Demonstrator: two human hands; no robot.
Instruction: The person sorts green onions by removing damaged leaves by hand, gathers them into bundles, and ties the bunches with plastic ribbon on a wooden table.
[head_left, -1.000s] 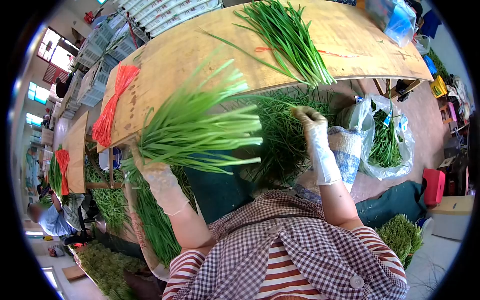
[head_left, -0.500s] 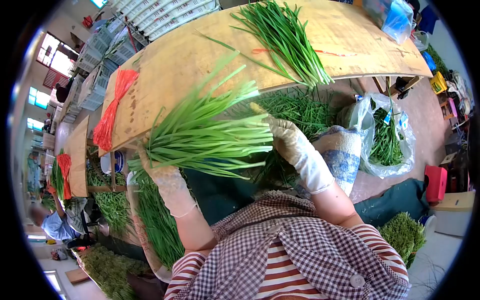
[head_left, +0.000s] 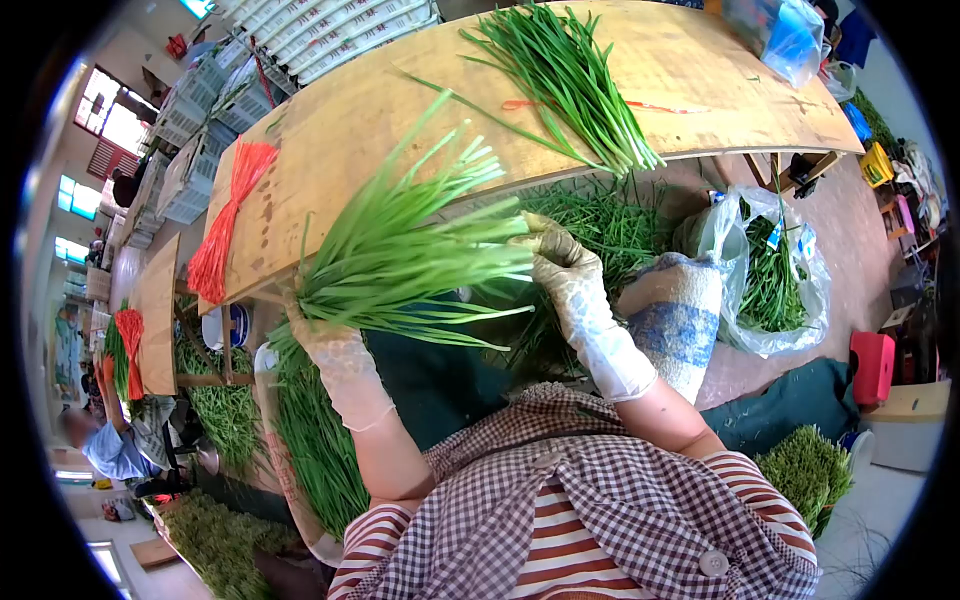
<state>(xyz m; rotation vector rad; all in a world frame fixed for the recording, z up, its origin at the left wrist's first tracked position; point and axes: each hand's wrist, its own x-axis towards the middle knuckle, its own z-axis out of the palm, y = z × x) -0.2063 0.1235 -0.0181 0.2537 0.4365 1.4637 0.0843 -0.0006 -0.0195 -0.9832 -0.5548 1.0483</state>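
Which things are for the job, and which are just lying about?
For the job:
- long green leafy bunch, held in the pale-gloved left hand
- tan wooden table
- probably the red plastic strips

Seemingly lying about:
- boxy red plastic item
- yellow box

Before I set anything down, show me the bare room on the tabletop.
Free: the tabletop between the red ties and the lying bunch, bar a stray leaf; also between that bunch and the plastic bag, beyond the red strand. Crowded: the near side, where the held greens block the view.
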